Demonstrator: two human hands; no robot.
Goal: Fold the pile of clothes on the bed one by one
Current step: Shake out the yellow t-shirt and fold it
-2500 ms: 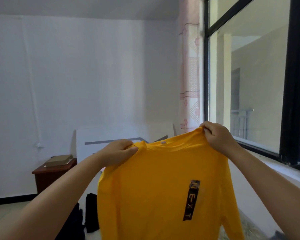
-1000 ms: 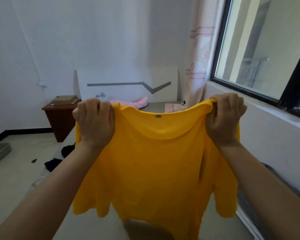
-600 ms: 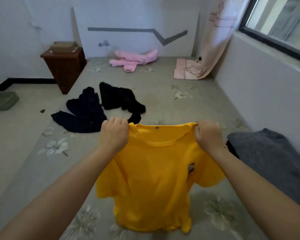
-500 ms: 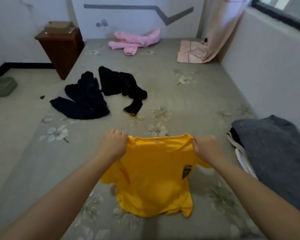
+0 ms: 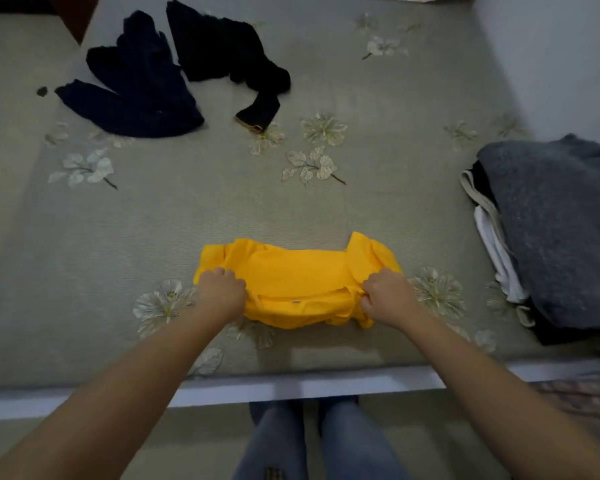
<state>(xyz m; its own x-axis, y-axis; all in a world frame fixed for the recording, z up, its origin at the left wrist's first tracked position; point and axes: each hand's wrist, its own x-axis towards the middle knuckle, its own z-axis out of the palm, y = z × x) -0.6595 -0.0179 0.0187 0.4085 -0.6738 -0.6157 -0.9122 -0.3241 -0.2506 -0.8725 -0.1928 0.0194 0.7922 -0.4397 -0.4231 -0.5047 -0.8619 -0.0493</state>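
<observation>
A yellow T-shirt (image 5: 298, 275) lies bunched on the bed (image 5: 194, 216) near its front edge, collar toward me. My left hand (image 5: 220, 294) grips its left shoulder and my right hand (image 5: 385, 297) grips its right shoulder, both with fingers curled into the cloth. Two dark garments lie farther back on the left: a navy one (image 5: 132, 88) and a black one (image 5: 222, 46). The shirt's lower part is folded under and hidden.
A stack of clothes topped by a grey knit (image 5: 561, 230) sits at the bed's right side by the wall (image 5: 568, 57). The bed's white front rail (image 5: 291, 386) runs below my hands. My jeans-clad legs (image 5: 312, 441) stand against it.
I have brought the yellow shirt down from the air onto the bed and drawn it toward the front edge. My view has tilted from the wall down to the mattress.
</observation>
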